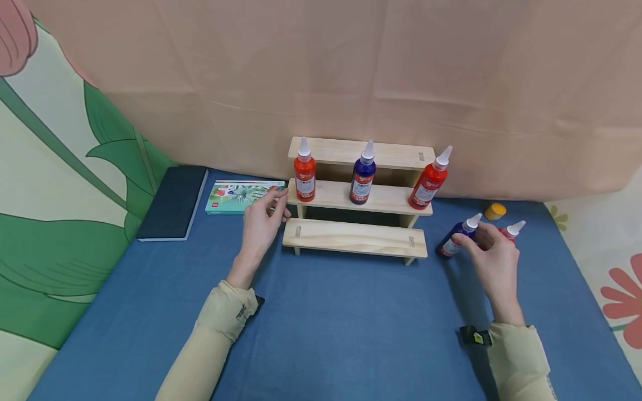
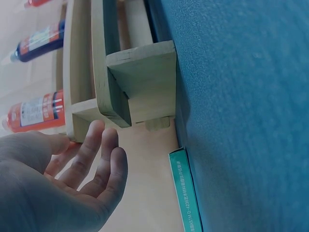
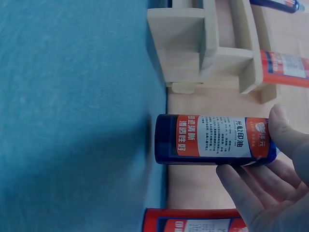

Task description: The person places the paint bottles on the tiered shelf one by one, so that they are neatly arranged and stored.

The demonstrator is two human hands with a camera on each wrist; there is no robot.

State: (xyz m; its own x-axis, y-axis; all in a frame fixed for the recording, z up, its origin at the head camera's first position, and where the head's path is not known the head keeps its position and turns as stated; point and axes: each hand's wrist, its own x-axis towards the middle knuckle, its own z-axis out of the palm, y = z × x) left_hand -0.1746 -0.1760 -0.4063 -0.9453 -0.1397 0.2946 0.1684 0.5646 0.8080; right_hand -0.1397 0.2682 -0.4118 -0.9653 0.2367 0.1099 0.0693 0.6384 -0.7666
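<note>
My right hand [image 1: 494, 259] pinches a blue bottle [image 3: 217, 139] with a white pointed nozzle near its shoulder, thumb on one side and fingers on the other. The bottle's base is close over the blue cloth, right of a three-tier wooden shelf [image 1: 355, 237]. Beside that hand is a red bottle [image 3: 193, 220], mostly hidden behind the fingers in the head view. At the shelf's other end my left hand [image 1: 262, 218] has relaxed, slightly bent fingers, its fingertips right at the left end of the middle tier. On that tier stand an orange-red bottle [image 1: 305, 179], a blue bottle [image 1: 363, 179] and a red bottle [image 1: 428, 186].
A green illustrated box [image 1: 225, 205] lies behind the left hand, with a dark notebook [image 1: 170, 200] farther left. A yellow cap-like object [image 1: 495, 211] sits behind the right hand. Beige cloth [image 1: 351, 83] hangs behind the blue-covered table [image 1: 341, 328].
</note>
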